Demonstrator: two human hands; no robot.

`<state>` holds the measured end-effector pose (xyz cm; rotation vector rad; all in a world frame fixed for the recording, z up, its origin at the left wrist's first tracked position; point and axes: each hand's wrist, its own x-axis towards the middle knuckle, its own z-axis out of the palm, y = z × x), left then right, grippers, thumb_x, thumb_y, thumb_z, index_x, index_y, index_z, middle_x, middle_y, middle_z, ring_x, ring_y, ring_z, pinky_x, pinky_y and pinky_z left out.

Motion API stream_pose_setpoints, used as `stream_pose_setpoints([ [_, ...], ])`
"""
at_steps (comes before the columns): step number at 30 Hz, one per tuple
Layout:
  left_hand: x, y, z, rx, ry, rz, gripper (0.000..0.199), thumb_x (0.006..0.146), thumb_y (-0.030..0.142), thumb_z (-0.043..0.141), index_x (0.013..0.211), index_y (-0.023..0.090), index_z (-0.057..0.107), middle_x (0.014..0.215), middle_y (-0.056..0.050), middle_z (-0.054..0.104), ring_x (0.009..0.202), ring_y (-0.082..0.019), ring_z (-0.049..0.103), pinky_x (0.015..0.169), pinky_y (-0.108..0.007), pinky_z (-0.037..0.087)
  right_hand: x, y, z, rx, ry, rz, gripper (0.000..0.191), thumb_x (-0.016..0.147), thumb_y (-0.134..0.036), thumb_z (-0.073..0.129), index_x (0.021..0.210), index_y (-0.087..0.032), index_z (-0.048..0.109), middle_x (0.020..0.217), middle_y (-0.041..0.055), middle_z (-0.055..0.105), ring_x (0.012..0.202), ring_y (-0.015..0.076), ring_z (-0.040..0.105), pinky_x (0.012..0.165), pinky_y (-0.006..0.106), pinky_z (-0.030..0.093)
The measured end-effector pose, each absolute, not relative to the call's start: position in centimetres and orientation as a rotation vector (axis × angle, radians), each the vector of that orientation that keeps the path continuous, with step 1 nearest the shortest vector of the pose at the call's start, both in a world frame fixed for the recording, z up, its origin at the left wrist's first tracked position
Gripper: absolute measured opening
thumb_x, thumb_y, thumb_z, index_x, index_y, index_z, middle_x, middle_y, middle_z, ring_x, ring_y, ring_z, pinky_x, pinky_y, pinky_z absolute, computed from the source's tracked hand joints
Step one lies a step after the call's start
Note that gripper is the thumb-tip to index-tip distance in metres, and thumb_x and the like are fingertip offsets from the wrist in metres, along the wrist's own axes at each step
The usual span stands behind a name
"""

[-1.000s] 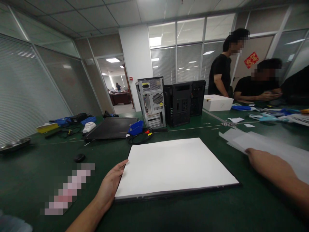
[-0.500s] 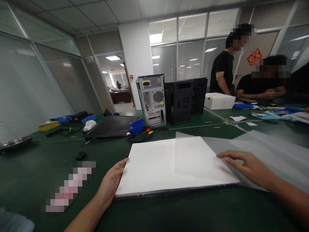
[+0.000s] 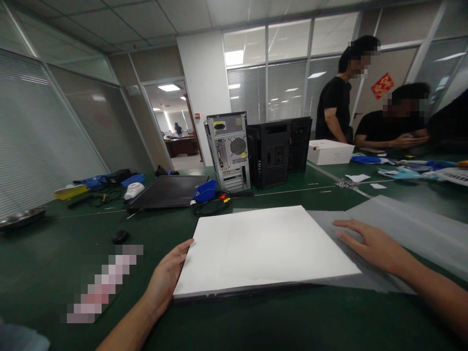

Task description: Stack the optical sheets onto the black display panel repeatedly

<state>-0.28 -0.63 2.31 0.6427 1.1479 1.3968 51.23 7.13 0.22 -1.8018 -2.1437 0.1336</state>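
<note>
A flat panel with a bright white face and a thin dark edge (image 3: 263, 248) lies in front of me on the green table. My left hand (image 3: 166, 275) rests at its left edge, fingers extended along the side, the thumb hidden. To the right of the panel, my right hand (image 3: 369, 241) hovers with fingers apart, holding nothing. Beneath that hand a translucent sheet (image 3: 380, 280) reaches out from the panel's right side. Another translucent sheet (image 3: 409, 234) lies farther right.
Behind the panel stand a silver computer case (image 3: 232, 156) and a black case (image 3: 272, 158). A dark flat panel (image 3: 170, 191) lies back left, beside a blue object (image 3: 205, 191) with cables. Two people are behind a white box (image 3: 331, 152).
The translucent sheet no longer lies over the white face's right part; its visible portion extends right and behind. My right hand has moved slightly right, off the panel's edge.
</note>
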Motion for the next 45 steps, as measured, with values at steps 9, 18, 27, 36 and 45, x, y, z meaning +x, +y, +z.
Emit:
stream_pose_setpoints([
  [9, -0.2, -0.8, 2.4, 0.646, 1.139, 1.403, 0.047, 0.071, 0.016, 0.060, 0.118, 0.013, 0.059, 0.115, -0.013, 0.068, 0.103, -0.029, 0.064, 0.081, -0.038, 0.051, 49.7, 6.4, 0.2, -1.854, -2.198, 0.123, 0.062, 0.086, -0.065, 0.032, 0.124, -0.023, 0.058, 0.123, 0.0074, 0.058, 0.108, 0.0287, 0.055, 0.092, 0.049, 0.046],
  [18, -0.2, -0.7, 2.3, 0.654, 1.177, 1.405, 0.045, 0.070, 0.016, 0.061, 0.115, 0.013, 0.062, 0.116, -0.012, 0.068, 0.103, -0.028, 0.064, 0.080, -0.036, 0.051, 49.8, 6.9, -0.1, -1.757, -2.230, 0.121, 0.058, 0.087, -0.063, 0.035, 0.126, -0.026, 0.057, 0.133, 0.0035, 0.051, 0.120, 0.0279, 0.049, 0.102, 0.049, 0.039],
  [27, -0.2, -0.7, 2.3, 0.658, 1.153, 1.391, 0.045, 0.072, 0.016, 0.060, 0.117, 0.014, 0.060, 0.120, -0.012, 0.066, 0.104, -0.028, 0.063, 0.080, -0.036, 0.051, 49.0, 6.3, -0.3, -1.634, -2.225, 0.301, 0.066, 0.086, -0.063, 0.038, 0.142, -0.029, 0.035, 0.148, 0.0009, 0.031, 0.133, 0.0255, 0.034, 0.110, 0.046, 0.031],
  [36, -0.1, -0.8, 2.4, 0.666, 1.151, 1.390, 0.047, 0.071, 0.018, 0.062, 0.118, 0.014, 0.061, 0.119, -0.013, 0.066, 0.103, -0.029, 0.064, 0.081, -0.038, 0.051, 49.1, 6.6, -1.0, -1.660, -2.353, 0.288, 0.063, 0.086, -0.063, 0.036, 0.138, -0.028, 0.044, 0.145, 0.0019, 0.037, 0.136, 0.0273, 0.026, 0.114, 0.053, 0.017],
  [45, 0.0, -0.8, 2.4, 0.673, 1.157, 1.406, 0.046, 0.069, 0.018, 0.063, 0.116, 0.014, 0.063, 0.119, -0.012, 0.066, 0.105, -0.029, 0.063, 0.083, -0.038, 0.051, 49.2, 6.5, -1.2, -1.656, -2.396, 0.305, 0.064, 0.089, -0.061, 0.033, 0.145, -0.032, 0.030, 0.149, -0.0009, 0.025, 0.139, 0.0256, 0.018, 0.114, 0.055, 0.011],
])
